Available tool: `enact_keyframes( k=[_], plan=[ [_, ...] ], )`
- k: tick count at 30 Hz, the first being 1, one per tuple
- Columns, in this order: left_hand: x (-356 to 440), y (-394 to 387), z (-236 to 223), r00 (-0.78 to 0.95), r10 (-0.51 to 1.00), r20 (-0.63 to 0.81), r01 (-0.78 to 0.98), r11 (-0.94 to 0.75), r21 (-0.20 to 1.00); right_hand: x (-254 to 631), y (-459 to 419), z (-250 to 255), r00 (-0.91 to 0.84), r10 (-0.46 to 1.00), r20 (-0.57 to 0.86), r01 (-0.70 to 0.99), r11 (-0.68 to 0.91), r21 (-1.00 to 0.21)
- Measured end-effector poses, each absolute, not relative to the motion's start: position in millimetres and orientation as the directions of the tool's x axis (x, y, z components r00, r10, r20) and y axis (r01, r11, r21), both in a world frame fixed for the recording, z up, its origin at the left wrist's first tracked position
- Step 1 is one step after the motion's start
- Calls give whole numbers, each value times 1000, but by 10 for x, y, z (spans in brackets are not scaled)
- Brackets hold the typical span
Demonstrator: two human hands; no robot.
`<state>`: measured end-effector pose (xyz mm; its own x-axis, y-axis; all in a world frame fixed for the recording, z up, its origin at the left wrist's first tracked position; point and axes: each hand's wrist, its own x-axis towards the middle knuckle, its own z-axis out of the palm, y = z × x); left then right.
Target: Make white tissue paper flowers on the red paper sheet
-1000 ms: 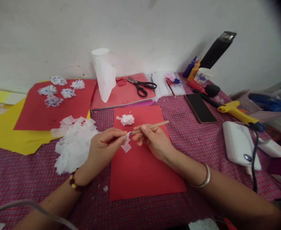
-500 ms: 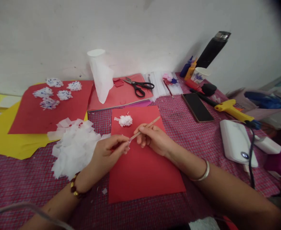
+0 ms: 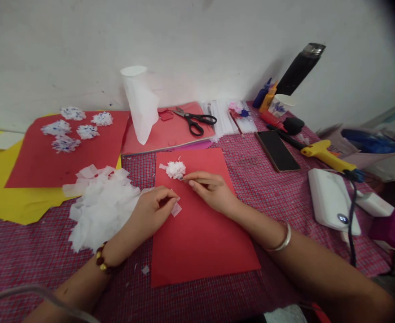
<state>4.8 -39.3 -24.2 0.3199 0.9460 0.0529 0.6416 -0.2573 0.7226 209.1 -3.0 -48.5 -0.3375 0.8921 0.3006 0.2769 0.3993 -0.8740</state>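
Note:
My right hand (image 3: pixel 212 190) grips a thin wooden stick (image 3: pixel 206 181), its tip at the lower right edge of a small white tissue-paper puff (image 3: pixel 175 169). That puff sits near the top of a red sheet (image 3: pixel 204 242). My left hand (image 3: pixel 155 208) is closed in a pinch on small white tissue-paper squares (image 3: pixel 176 208), held over the sheet's left part. A heap of cut white tissue squares (image 3: pixel 99 211) lies beside my left hand.
Several blue-speckled paper puffs (image 3: pixel 66 143) rest on another red sheet (image 3: pixel 32 166) at left. Black-handled scissors (image 3: pixel 197 123) and a white paper cone (image 3: pixel 138 103) stand behind. A phone (image 3: pixel 278 150), yellow glue gun (image 3: pixel 325 154) and white power bank (image 3: pixel 332 202) lie right.
The stick's tip has moved from my left fingertips up to the white puff, and the stick now lies flatter. My left hand has shifted slightly left, and tissue squares show at its fingertips.

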Motion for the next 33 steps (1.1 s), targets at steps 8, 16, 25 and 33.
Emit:
enact_keyframes(
  k=[8,16,25,33],
  plan=[
    [44,-391,-254,475,879,28,602,-348,719,2046,12,-523,-349,881,318,340,436,-833],
    [39,-385,-242,511,859,14,580,-356,733,2023,47,-552,-387,870,307,420,463,-781],
    [-15,-359,-135,192,976,-107,472,4,881,2088,61,-469,-165,975,145,-14,145,-989],
    [-141,-324,-177,381,924,-45,647,-231,726,2087,54,-471,-296,952,82,-25,79,-997]
  ],
)
